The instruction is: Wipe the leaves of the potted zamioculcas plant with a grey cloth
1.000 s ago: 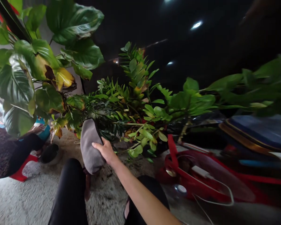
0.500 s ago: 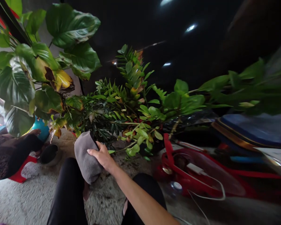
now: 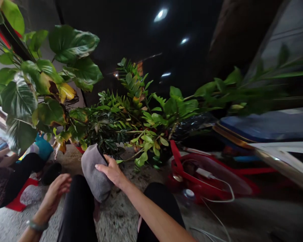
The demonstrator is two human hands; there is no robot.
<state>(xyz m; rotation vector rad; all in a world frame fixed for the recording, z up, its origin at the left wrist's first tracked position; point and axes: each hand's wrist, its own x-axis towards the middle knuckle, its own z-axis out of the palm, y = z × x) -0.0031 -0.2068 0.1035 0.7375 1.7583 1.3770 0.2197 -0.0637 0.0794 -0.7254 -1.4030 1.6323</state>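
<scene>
My right hand (image 3: 113, 172) is closed on the upper edge of a grey soft cloth item (image 3: 94, 171) with a black border. The thumb lies over its front. It hangs between my dark-trousered knees, above the rough floor; what kind of cloth piece it is I cannot make out. My left hand (image 3: 58, 188), with a band on its wrist, is raised beside my left knee, apart from the cloth. Its fingers are slightly bent and hold nothing.
Leafy potted plants (image 3: 138, 111) stand in front of me. A red basket (image 3: 176, 164) holds a white adapter with a cable (image 3: 204, 173). A bottle (image 3: 189, 195) is beside it. At left, another person (image 3: 5, 181) sits on a red stool (image 3: 24, 193).
My left hand has come into view from the lower left. The view has turned to the right. My right hand keeps its hold on the grey cloth item.
</scene>
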